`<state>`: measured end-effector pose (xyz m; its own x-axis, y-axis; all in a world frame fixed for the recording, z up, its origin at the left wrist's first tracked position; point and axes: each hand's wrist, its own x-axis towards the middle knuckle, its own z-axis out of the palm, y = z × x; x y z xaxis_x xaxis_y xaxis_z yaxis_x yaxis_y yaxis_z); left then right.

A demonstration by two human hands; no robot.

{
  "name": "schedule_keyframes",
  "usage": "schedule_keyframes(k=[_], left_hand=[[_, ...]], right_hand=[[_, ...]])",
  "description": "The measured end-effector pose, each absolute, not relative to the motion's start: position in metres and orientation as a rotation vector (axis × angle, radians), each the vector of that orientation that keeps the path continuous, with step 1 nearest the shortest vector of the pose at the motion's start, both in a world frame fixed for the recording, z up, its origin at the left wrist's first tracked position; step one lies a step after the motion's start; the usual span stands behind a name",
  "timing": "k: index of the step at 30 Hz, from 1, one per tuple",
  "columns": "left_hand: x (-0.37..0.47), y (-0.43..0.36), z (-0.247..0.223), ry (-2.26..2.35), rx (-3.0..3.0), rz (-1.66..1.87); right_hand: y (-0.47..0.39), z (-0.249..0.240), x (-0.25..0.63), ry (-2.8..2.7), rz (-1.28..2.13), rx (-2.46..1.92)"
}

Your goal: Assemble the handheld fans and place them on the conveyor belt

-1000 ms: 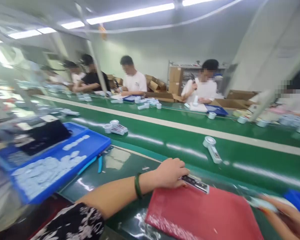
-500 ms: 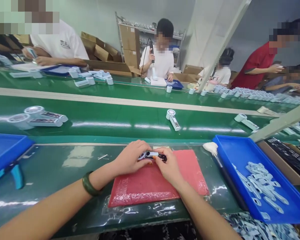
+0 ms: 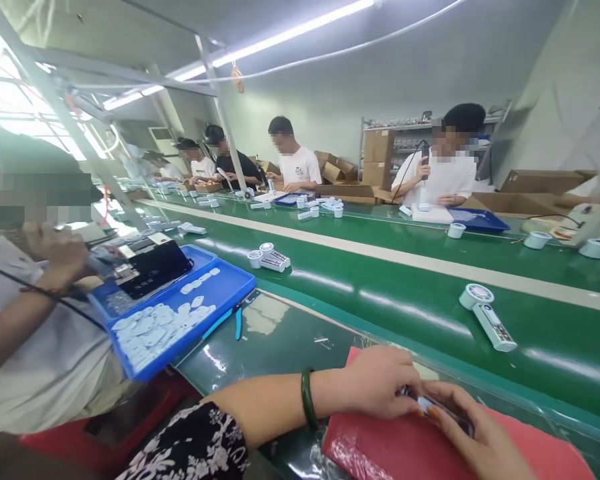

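Both of my hands meet over a red pad (image 3: 380, 443) on the workbench. My left hand (image 3: 383, 383), with a green bangle on its wrist, is closed on one end of a small white-and-dark device (image 3: 427, 404). The fingers of my right hand (image 3: 467, 427) grip the device's other end, thumb beside the left fingertips. Most of the device is hidden by my fingers. Beyond the pad, a white device with a round head and a dark-panelled handle (image 3: 493, 327) lies on the green conveyor (image 3: 405, 307).
At the left, a blue tray (image 3: 247, 283) holds many white parts, with blue-handled pliers (image 3: 239, 323) beside it. A person (image 3: 25, 320) sits close by at the left. Two more devices (image 3: 275, 259) lie on the conveyor. Several people work across it.
The head view has swung left, bringing the seated person and tray of white parts into sight; the right-hand tray has left it. Both hands still hold the device over the pad.
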<state>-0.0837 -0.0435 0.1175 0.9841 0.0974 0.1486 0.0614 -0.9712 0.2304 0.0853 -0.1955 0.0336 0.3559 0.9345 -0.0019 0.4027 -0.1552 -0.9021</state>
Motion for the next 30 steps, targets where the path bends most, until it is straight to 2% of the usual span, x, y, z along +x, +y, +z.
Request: schedule_keyframes(k=[10, 16, 21, 27, 30], left_hand=[[-0.084, -0.055, 0.104, 0.106, 3.0, 0.16], [-0.077, -0.045, 0.097, -0.05, 2.824, 0.194], [-0.073, -0.041, 0.092, -0.025, 2.885, 0.172], [-0.068, -0.042, 0.1, -0.088, 3.011, 0.144], [-0.057, -0.018, 0.101, -0.212, 3.122, 0.179]], right_hand=[[-0.204, 0.032, 0.061, -1.407, 0.353, -1.926], [-0.206, 0.063, 0.056, -1.478, 0.354, -1.993], [-0.2, 0.068, 0.054, -1.532, 0.291, -2.142], [-0.209, 0.073, 0.059, -1.464, 0.365, -1.977], [-0.23, 0.082, 0.079, -1.393, 0.236, -1.986]])
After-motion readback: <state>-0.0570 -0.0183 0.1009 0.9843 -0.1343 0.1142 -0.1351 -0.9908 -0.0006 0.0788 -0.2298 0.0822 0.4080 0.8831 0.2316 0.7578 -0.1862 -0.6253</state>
